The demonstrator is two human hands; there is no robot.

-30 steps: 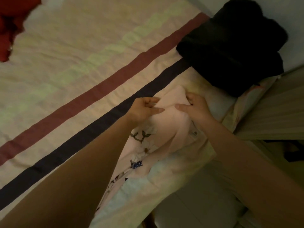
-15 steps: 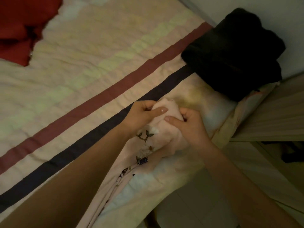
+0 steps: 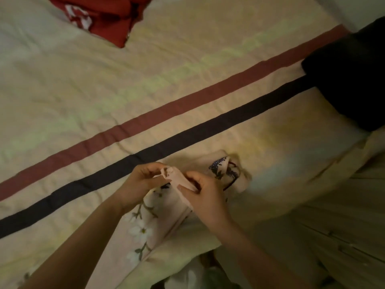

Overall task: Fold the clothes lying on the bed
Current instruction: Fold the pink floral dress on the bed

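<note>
A pale pink garment with a flower print (image 3: 145, 217) lies along the near edge of the bed (image 3: 104, 90). My left hand (image 3: 141, 184) and my right hand (image 3: 206, 195) both pinch a bunched strip of this garment, raised a little above the bed between them. To the right of my right hand, a folded part of the garment with a dark blue print (image 3: 225, 170) rests on the cover. A red garment with white lettering (image 3: 104, 15) lies crumpled at the far left of the bed.
A dark, bulky folded pile (image 3: 350, 80) sits at the bed's right end by the wall. The cover carries a red stripe (image 3: 166, 113) and a dark stripe (image 3: 187, 138). Pale floor and a wooden surface (image 3: 333, 236) lie beyond the bed's near right edge.
The view has swung left and down, showing more of the red garment. My hands have lifted and gathered a strip of the pink garment, and its folded printed part is uncovered beside them.
</note>
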